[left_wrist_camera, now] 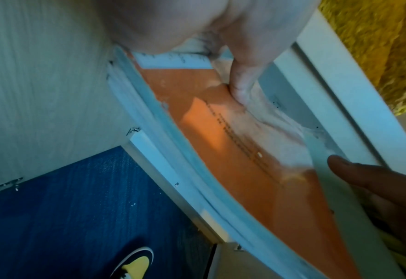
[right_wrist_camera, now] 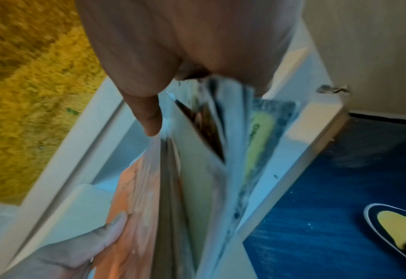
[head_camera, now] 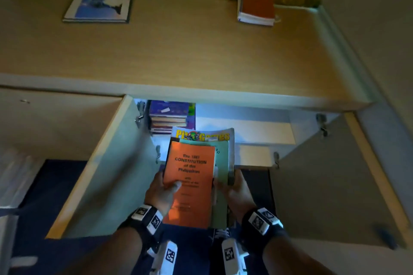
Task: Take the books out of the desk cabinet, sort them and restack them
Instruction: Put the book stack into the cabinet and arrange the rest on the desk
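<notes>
Books in a small stack [head_camera: 201, 163], topped by an orange booklet [head_camera: 190, 183], sit low in the centre of the head view, held before the open desk cabinet [head_camera: 243, 127]: your left hand [head_camera: 162, 192] grips them with its thumb across the orange cover, and your right hand [head_camera: 238, 187] clasps their right edge. More books [head_camera: 169, 118] lie piled inside the cabinet, up and left of your stack. On the desk [head_camera: 178, 51] lie a blue book [head_camera: 98, 4] at upper left and a red book [head_camera: 257, 9] at upper right.

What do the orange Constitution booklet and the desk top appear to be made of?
Orange booklet: thin paper or card, matte cover that bows in the left hand, so probably softcover. Desk top: looks like light wood-grain laminate board with a pale edge band; real wood cannot be ruled out.
</notes>
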The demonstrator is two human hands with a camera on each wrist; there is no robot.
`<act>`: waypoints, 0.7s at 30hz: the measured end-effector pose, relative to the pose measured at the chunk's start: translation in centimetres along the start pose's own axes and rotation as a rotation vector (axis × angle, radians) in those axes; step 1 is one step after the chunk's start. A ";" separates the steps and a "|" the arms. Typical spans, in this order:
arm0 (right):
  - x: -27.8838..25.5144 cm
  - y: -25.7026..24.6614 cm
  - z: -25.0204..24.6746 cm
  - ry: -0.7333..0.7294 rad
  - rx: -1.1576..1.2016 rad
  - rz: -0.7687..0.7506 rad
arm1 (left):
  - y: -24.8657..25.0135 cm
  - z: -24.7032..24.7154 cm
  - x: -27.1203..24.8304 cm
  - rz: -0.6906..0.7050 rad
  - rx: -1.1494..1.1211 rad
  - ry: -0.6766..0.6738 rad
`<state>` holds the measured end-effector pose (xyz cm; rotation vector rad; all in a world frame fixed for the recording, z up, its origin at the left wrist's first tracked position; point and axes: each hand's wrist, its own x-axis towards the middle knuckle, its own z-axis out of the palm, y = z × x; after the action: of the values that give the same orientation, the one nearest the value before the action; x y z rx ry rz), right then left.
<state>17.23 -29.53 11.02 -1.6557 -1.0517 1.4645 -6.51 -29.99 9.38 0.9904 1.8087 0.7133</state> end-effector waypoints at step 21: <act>37.6 1.7 -7.1 0.096 -0.300 -0.267 | 6.1 18.5 32.2 0.294 0.268 -0.040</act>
<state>26.01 3.57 -6.10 -1.6899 -1.4306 1.0849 4.33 1.80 -7.54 1.4600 1.7726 0.6295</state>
